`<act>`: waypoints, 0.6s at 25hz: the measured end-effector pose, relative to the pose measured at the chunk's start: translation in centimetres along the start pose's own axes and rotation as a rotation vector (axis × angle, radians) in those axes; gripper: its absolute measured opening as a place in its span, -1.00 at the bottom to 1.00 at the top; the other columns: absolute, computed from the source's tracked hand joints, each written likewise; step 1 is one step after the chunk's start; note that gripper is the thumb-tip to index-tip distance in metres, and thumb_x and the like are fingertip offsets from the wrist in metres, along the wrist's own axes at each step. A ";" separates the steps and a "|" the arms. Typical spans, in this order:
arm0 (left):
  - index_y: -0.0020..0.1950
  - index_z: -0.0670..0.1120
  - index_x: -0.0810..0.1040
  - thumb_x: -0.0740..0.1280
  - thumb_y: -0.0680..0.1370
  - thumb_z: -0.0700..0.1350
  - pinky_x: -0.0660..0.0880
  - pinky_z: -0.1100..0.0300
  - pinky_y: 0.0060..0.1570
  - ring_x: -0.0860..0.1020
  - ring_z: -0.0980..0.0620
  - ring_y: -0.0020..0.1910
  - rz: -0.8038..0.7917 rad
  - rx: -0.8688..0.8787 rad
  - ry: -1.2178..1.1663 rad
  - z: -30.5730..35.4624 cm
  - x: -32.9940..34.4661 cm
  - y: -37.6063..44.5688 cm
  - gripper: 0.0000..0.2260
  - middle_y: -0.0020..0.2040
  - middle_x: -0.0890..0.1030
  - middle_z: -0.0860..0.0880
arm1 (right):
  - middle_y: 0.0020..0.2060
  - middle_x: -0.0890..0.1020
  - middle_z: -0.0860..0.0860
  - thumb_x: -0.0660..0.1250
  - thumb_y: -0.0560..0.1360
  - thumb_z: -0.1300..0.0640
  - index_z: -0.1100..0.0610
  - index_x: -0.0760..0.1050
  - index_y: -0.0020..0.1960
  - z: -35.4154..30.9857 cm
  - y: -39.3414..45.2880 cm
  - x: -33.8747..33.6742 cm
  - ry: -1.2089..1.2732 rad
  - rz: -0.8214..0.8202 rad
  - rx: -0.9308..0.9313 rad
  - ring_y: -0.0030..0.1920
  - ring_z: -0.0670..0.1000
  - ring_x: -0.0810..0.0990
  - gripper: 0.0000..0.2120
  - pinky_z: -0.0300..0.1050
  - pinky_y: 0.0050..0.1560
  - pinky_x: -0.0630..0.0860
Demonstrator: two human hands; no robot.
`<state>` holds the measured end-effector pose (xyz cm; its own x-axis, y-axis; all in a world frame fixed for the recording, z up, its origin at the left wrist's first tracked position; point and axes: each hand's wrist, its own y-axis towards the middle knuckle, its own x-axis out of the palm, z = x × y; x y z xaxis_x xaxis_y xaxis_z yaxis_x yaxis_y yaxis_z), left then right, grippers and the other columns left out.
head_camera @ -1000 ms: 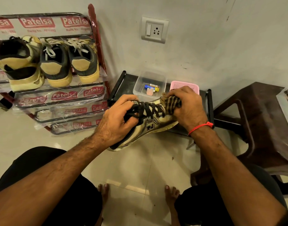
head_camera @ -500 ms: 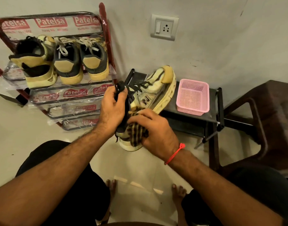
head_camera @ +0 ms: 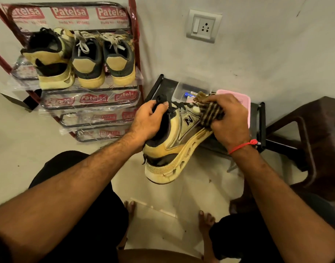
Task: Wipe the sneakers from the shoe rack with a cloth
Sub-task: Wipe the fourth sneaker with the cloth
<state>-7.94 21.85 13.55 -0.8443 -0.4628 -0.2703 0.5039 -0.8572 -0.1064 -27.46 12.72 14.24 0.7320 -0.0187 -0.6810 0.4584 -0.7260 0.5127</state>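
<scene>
A yellow and grey sneaker (head_camera: pixel 174 147) with black laces hangs in the air in front of me, heel toward me, toe pointing away. My left hand (head_camera: pixel 149 120) grips it at the collar and tongue. My right hand (head_camera: pixel 229 120) holds a striped brown cloth (head_camera: pixel 210 114) pressed against the sneaker's side near the toe. Three more sneakers (head_camera: pixel 86 59) stand on the upper shelf of the red shoe rack (head_camera: pixel 136 54) at the left.
A low black stand (head_camera: pixel 159 86) behind the sneaker carries a clear plastic box (head_camera: pixel 193 88) and a pink basket (head_camera: pixel 242 99). A dark brown plastic chair (head_camera: pixel 311 133) is at the right. A wall socket (head_camera: pixel 203 25) sits above. My bare feet (head_camera: pixel 204 221) are on the tiled floor.
The sneaker has been turned so its heel faces me and its toe points away. My right hand with the cloth moved from the heel end up to the toe side.
</scene>
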 end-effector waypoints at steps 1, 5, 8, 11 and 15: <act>-0.03 -0.06 0.60 0.27 0.67 0.00 0.48 0.14 -0.13 0.59 0.03 -0.13 0.036 -0.013 -0.009 0.1 -0.1 0.2 -0.80 -0.16 0.63 0.01 | 0.03 0.65 0.09 0.47 0.29 0.42 0.12 0.64 0.11 -1.2 -0.8 0.5 0.083 -0.058 -0.044 0.09 0.05 0.59 -0.57 0.03 0.14 0.55; -0.15 0.02 0.53 0.22 0.67 0.06 0.40 0.16 -0.28 0.52 0.06 -0.24 0.198 -0.156 0.025 0.7 -1.5 0.7 -0.75 -0.25 0.55 0.02 | 0.01 0.63 0.04 0.57 0.33 0.24 0.11 0.64 0.11 -8.5 -6.0 2.5 0.346 -0.418 -0.303 0.04 -0.01 0.60 -0.64 -0.11 0.10 0.56; -0.18 0.01 0.49 0.21 0.68 0.06 0.32 0.19 -0.35 0.46 0.08 -0.27 0.182 -0.199 0.060 1.2 -2.2 0.0 -0.73 -0.26 0.51 0.02 | 0.07 0.59 0.03 0.58 0.35 0.15 0.06 0.60 0.18 -7.1 -4.9 2.1 0.218 -0.500 -0.431 0.09 0.01 0.57 -0.58 -0.07 0.06 0.59; -0.14 0.03 0.54 0.21 0.68 0.04 0.38 0.26 -0.29 0.51 0.14 -0.21 0.091 -0.143 -0.025 1.5 -1.8 -1.1 -0.75 -0.21 0.56 0.05 | 0.06 0.58 0.08 0.56 0.35 0.23 0.11 0.61 0.16 -2.1 -1.6 1.4 0.069 -0.244 -0.187 0.08 0.09 0.56 -0.61 0.09 0.07 0.61; -0.12 0.04 0.57 0.25 0.67 0.04 0.43 0.42 -0.34 0.53 0.15 -0.14 0.095 -0.113 -0.095 1.2 -0.9 -1.2 -0.78 -0.17 0.58 0.09 | 0.09 0.60 0.09 0.46 0.35 0.43 0.12 0.63 0.17 1.1 -0.3 0.5 0.015 -0.123 0.229 0.13 0.07 0.53 -0.56 -0.13 0.19 0.53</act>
<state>-8.00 23.02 15.09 -0.8026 -0.5645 -0.1930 0.5951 -0.7801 -0.1933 -27.83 12.12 13.19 0.6864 0.0884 -0.7219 0.4198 -0.8587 0.2940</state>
